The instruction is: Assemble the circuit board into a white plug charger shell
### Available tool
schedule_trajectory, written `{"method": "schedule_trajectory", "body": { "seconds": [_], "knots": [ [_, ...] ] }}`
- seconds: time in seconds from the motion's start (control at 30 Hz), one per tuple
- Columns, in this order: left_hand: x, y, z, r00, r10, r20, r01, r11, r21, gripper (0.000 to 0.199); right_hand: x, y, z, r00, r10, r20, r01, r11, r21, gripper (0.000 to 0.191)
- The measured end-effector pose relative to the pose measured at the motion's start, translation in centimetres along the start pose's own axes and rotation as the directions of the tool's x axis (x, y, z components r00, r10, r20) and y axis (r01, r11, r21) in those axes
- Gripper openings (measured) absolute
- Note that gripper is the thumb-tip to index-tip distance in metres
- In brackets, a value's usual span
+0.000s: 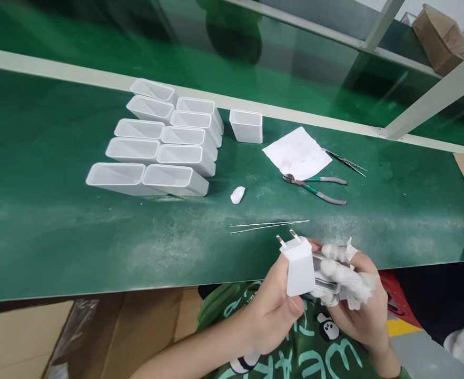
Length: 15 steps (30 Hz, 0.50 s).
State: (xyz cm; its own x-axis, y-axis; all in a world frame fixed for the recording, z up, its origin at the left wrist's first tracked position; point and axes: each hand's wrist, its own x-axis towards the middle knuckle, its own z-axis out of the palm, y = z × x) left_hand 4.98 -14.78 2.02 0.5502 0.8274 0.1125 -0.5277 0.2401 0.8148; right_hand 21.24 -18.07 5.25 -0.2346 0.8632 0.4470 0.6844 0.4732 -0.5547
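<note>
White two-pin plug (pixel 300 273) was pinched in the left hand (pixel 272 316), grey-edged piece (pixel 327 286) was gripped in the right hand (pixel 361 310) just beside it, pliers (pixel 303 183) lay beyond the hands on the green counter (pixel 77 247), open white containers (pixel 207 162) stood farther left.

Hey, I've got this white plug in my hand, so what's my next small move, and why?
Perhaps turn the white plug slightly with your left hand to show the side facing your right hand. The right hand's wrapped fingers grip and partly cover a grey-rimmed piece beside it, and this view doesn't show whether the two are joined.
</note>
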Motion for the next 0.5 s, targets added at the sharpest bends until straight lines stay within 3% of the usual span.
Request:
{"method": "schedule_trajectory", "body": {
  "seconds": [0.23, 0.5],
  "knots": [
    [0.0, 0.07, 0.0, 1.0, 0.02, -0.003, -0.02, 1.0, 0.022, 0.056, 0.05, -0.22, -0.02, 0.998, -0.059, 0.028, 0.061, 0.993, -0.1, 0.046],
    [-0.12, 0.38, 0.37, 0.995, -0.032, -0.089, 0.029, 0.999, -0.024, 0.061, 0.09, -0.09, 0.37, 0.999, 0.007, -0.041, -0.004, 0.998, 0.067, 0.049]
  ]
}}
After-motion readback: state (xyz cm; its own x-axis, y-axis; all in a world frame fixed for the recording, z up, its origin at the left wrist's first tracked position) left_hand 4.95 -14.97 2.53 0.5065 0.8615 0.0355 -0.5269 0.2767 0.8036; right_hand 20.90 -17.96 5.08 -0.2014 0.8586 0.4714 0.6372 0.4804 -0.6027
